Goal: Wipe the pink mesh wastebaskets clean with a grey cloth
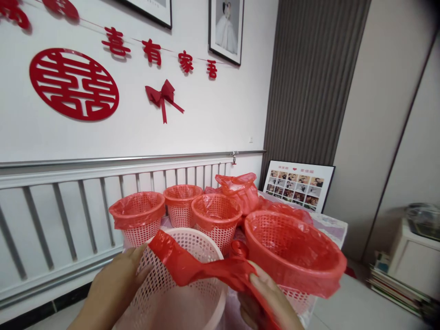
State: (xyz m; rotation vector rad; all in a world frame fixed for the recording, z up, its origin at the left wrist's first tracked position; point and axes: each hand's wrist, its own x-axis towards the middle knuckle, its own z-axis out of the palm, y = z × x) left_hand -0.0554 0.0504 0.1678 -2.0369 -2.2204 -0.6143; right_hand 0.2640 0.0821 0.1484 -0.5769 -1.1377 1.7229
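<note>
A pale pink mesh basket sits right in front of me with no liner in it. A crumpled red plastic bag stretches across its rim. My left hand pinches the bag's left end against the basket's left side. My right hand is closed on the bag's right end, near the basket's right edge. Beside my right hand stands a larger basket lined with a red bag.
Three smaller red-lined baskets stand behind on a table, with loose red bags at the back. A white radiator runs along the wall at left. A photo board leans at the back. Books lie on the floor at right.
</note>
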